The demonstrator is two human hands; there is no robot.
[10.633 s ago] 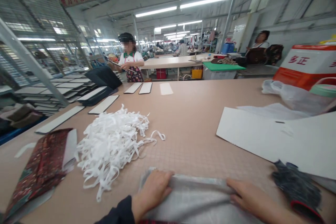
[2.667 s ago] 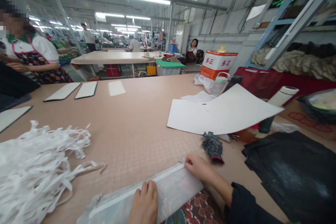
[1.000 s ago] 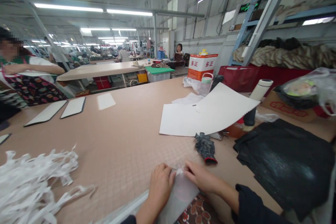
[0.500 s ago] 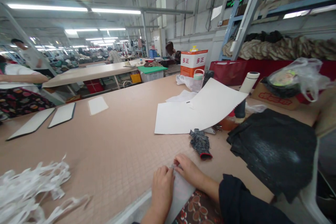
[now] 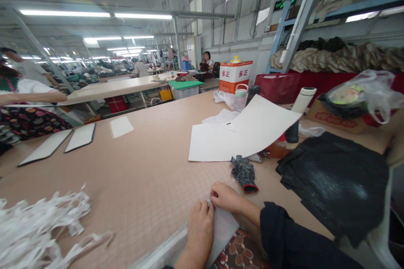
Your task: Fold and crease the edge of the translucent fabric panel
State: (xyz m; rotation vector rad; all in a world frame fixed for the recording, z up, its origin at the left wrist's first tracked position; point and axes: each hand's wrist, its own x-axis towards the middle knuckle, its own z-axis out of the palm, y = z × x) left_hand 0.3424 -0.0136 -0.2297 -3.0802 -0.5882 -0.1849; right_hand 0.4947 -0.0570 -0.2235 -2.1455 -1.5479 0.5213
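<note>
A translucent greyish-white sheet (image 5: 224, 228) lies at the table's near edge, partly over a patterned brown cloth (image 5: 244, 250). My left hand (image 5: 200, 229) rests on the sheet with its fingers together, pressing near the top corner. Touching it at that corner, my right hand (image 5: 225, 196) is closed in a pinch, its fingertips curled; what it holds is too small to make out. Beyond my right hand lies a grey knitted glove (image 5: 244, 173) with a red cuff. Behind the glove is a large curved white sheet (image 5: 217, 143).
White strips (image 5: 41, 227) are heaped at the near left. Three white panels stand at the far left, one being (image 5: 121, 127). Black sheets (image 5: 334, 185) cover the right side. A bottle (image 5: 304, 98) and an orange-white box (image 5: 235, 76) are behind. A person (image 5: 28, 101) works at far left.
The view has shifted slightly, so the table things appear further right. My right hand's fingers have curled in more tightly near the sheet's corner. The person at the left has shifted a little.
</note>
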